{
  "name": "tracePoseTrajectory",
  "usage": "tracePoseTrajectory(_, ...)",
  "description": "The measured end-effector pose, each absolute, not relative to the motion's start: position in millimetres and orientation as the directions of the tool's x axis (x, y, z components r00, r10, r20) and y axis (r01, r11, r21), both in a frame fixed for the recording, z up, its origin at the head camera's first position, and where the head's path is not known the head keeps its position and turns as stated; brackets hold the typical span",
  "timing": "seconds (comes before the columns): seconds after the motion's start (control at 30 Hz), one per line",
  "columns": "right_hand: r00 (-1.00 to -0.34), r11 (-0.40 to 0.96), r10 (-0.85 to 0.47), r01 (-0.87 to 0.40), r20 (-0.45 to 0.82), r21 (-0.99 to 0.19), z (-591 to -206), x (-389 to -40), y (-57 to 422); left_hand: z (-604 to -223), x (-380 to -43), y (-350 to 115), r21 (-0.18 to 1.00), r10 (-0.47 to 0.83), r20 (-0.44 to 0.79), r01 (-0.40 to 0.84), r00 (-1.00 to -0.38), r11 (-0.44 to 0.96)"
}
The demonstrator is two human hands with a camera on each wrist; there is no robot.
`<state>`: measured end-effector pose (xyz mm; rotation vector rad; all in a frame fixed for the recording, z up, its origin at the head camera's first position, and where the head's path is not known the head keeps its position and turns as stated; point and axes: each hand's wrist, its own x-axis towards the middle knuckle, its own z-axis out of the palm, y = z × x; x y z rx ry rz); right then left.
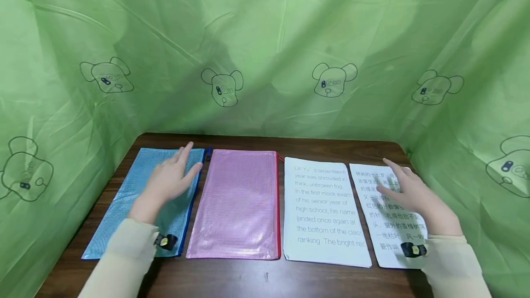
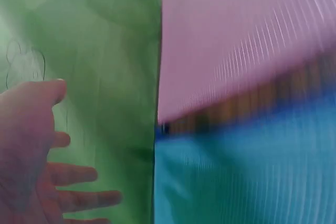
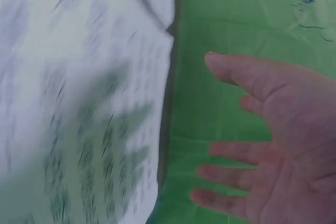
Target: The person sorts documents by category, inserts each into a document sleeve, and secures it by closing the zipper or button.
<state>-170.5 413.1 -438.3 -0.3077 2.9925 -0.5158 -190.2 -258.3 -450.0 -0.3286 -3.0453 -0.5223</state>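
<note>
My left hand (image 1: 167, 180) hovers over a blue mesh zipper pouch (image 1: 120, 215), fingers extended and holding nothing. To its right lies a pink mesh zipper pouch (image 1: 238, 206) with a red edge. My right hand (image 1: 414, 194) is spread above sheets of paper printed with Chinese text (image 1: 391, 229), casting a shadow on them. Between that paper and the pink pouch lies a stack of sheets with English text (image 1: 325, 210). In the left wrist view the left hand (image 2: 31, 156) shows its splayed fingers; the right wrist view shows the right hand (image 3: 283, 145) likewise, beside blurred print.
All four items lie in a row on a dark brown wooden table (image 1: 232, 279). Green curtain (image 1: 273, 26) with bear-head outlines surrounds the table at the back and both sides. A small black device (image 1: 167, 242) sits at the left wrist, another (image 1: 413, 249) at the right.
</note>
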Motion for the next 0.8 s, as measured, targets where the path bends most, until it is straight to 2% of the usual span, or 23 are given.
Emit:
tracePoseTrajectory(0.17,-0.977,0.891,-0.198,-0.146,-0.080,-0.429,-437,-167,396,-458,-193,-216,0.463,0.227,0.061,0.229,-0.972,0.857)
tracePoseTrajectory(0.43,-0.981,0.859,-0.077,0.025,-0.178,-0.511,-436,-156,385,-462,-193,-155,0.631,0.272,0.031,0.230,-0.962,0.741)
tracePoseTrajectory(0.67,-0.972,0.769,-0.158,-0.009,-0.176,-0.639,-441,-155,376,-463,-200,-110,0.753,0.280,0.066,0.232,-0.958,0.616)
tracePoseTrajectory(0.8,-0.957,0.692,-0.203,0.010,-0.208,-0.722,-445,-158,371,-468,-198,-89,0.841,0.319,0.034,0.200,-0.947,0.502)
